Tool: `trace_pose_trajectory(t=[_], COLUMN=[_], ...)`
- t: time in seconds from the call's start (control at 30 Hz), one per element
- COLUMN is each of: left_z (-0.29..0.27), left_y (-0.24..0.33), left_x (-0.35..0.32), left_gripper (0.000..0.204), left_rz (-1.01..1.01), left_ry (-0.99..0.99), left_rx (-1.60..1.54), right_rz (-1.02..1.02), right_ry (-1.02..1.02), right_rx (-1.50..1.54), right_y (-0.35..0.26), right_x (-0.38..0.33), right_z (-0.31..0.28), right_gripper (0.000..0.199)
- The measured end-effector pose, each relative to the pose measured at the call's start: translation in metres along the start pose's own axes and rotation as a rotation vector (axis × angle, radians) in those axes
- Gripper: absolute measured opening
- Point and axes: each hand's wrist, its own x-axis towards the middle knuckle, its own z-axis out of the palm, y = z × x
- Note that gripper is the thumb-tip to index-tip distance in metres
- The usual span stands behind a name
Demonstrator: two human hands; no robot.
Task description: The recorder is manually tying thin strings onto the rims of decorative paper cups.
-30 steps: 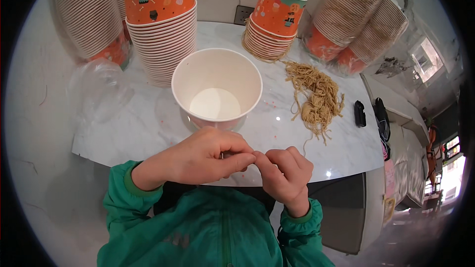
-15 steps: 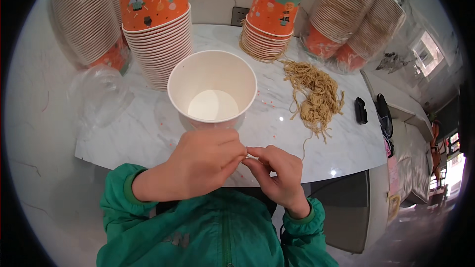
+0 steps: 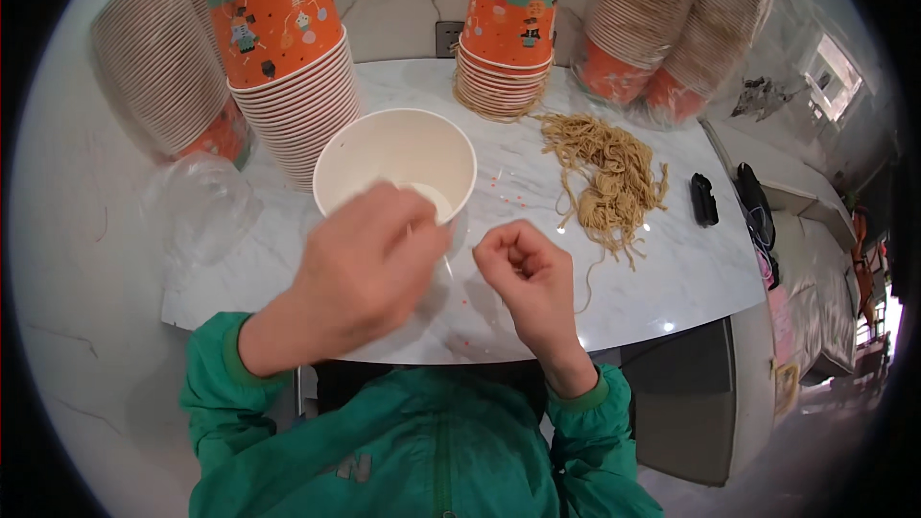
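Note:
A white paper bucket (image 3: 355, 149) stands upright, its mouth facing me. My left hand (image 3: 369, 273) is raised in front of its near rim, fingers curled closed and slightly blurred; what they hold, if anything, does not show. To its right, apart from it, my right hand (image 3: 528, 273) hovers over the marble table (image 3: 652, 297). Thumb and forefinger of that hand are pinched together, and anything between them is too small to make out. A tangled heap of tan string (image 3: 614, 182) lies beyond the right hand, one loose strand trailing toward me.
A tall stack of orange-and-green paper buckets (image 3: 278, 48) rises behind the bucket, with a shorter stack (image 3: 508, 34) further right. Wrapped stacks (image 3: 652, 19) fill the back corner. Crumpled clear plastic (image 3: 201, 211) lies at left, a small black case (image 3: 703, 200) at right.
My hands, touching before, have separated. The left has lifted up and forward over the bucket's near rim; the right has moved slightly away from me. The view has shifted a little.

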Motion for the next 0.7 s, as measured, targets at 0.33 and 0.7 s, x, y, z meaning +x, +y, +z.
trace_pose_trajectory(t=[0.33,0.7], left_z=[0.019,0.022], left_y=[-0.058,-0.062], left_x=[0.018,0.028], left_gripper=[0.018,0.018], left_rz=[-0.654,-0.589], left_ry=[-0.422,-0.533], left_rx=[-0.609,-0.632], right_rz=[-0.063,-0.131], right_ry=[0.106,0.092], right_rx=[0.077,0.047], right_y=[0.019,0.03], right_x=[0.021,0.029], right_z=[0.018,0.017], right_gripper=[0.006,0.008])
